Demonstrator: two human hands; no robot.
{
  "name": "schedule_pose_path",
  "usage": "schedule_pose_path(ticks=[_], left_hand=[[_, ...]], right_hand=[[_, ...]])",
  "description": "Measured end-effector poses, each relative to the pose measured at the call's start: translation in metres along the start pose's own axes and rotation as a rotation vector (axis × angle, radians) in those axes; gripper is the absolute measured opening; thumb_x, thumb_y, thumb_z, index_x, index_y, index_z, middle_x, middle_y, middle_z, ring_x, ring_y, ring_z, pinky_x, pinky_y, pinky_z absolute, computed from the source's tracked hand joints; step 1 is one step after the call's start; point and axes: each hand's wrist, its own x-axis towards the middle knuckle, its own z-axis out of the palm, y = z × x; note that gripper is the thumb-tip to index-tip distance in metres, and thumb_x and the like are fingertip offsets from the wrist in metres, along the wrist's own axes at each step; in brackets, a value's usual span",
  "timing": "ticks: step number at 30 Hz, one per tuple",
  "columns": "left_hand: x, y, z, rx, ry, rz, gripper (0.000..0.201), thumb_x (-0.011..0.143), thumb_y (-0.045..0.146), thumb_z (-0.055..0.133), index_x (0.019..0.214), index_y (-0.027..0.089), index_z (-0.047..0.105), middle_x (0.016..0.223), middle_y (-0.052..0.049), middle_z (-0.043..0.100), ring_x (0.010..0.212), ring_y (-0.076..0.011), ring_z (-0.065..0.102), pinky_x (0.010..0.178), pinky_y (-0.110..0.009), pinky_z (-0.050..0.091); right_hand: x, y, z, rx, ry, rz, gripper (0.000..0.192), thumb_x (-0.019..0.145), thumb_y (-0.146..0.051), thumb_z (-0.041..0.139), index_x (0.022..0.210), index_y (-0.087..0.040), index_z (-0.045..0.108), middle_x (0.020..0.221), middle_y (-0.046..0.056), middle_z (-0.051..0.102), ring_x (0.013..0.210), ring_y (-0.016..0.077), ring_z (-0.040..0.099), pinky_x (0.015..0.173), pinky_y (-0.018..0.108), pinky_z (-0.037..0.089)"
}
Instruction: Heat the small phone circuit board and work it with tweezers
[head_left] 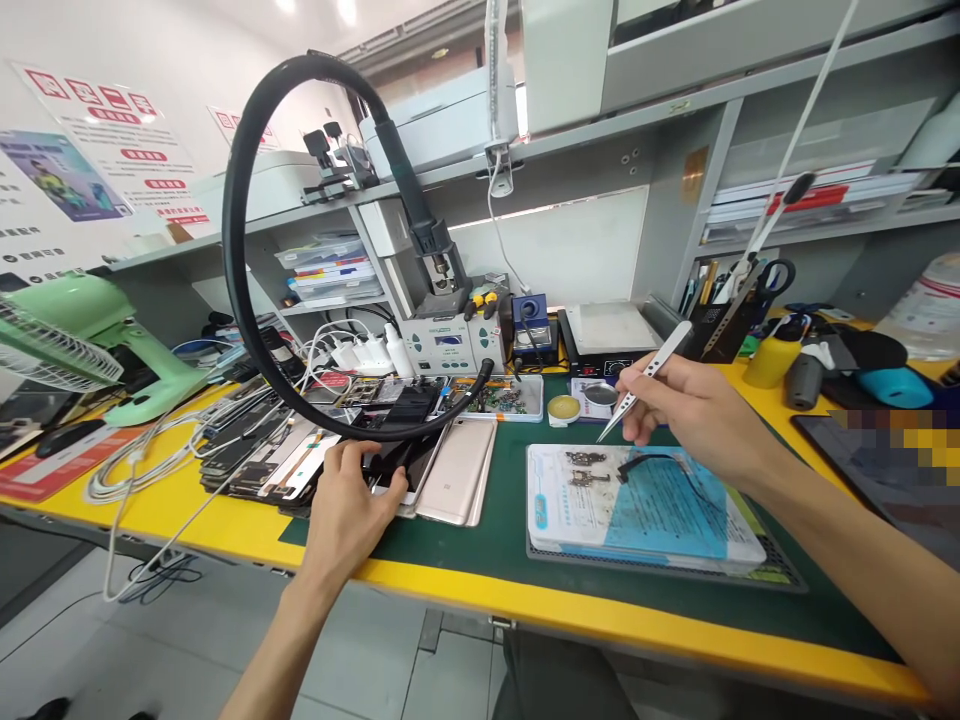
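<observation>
My right hand (686, 405) pinches white tweezers (649, 370), their points angled down to the left. The tips hover over the back edge of a white and blue box (667, 520). On that box lie small metal phone parts (589, 470) and a thin black cable (660, 460). At the left, my left hand (352, 500) curls its fingers and thumb over a smartphone (420, 465) with a dark screen, at the front of a pile of phones. A gold phone back (457, 475) lies right beside it.
A black hot-air hose (232, 230) loops above my left hand. Behind stand a grey soldering station (450, 345), a parts tray (510, 398), a yellow paste tin (564, 408) and a heating plate (611, 330). A green fan (142, 350) and loose white cables (150, 460) occupy the left.
</observation>
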Motion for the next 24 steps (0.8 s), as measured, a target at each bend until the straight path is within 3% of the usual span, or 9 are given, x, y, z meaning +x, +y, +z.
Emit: schedule_pose_path(ticks=[8,17,24], left_hand=[[0.007,-0.013,0.002,0.002,-0.011,0.052,0.039,0.089,0.055,0.057,0.106,0.019,0.059,0.113,-0.012,0.06,0.096,-0.0274,0.066,0.079,-0.038,0.055],[0.007,-0.015,0.002,0.266,0.035,0.053,0.037,0.091,0.056,0.053,0.083,0.02,0.06,0.094,-0.015,0.065,0.101,-0.0384,0.06,0.084,-0.048,0.048],[0.008,-0.012,-0.004,0.322,0.019,0.037,0.039,0.092,0.051,0.049,0.074,0.02,0.062,0.088,-0.018,0.069,0.101,-0.044,0.061,0.086,-0.058,0.045]], right_hand=[[0.001,0.004,-0.001,0.001,-0.011,-0.012,0.035,0.092,-0.052,0.069,0.09,-0.019,0.062,0.065,0.003,0.064,0.057,0.0182,0.065,0.05,0.028,0.054],[0.0,0.0,0.0,0.022,0.0,0.0,0.021,0.097,-0.038,0.064,0.089,-0.019,0.061,0.066,0.003,0.064,0.056,0.0182,0.065,0.049,0.028,0.054],[0.0,0.001,0.0,0.017,-0.012,-0.006,0.02,0.098,-0.037,0.062,0.089,-0.019,0.061,0.066,0.002,0.064,0.056,0.0179,0.065,0.049,0.028,0.054]])
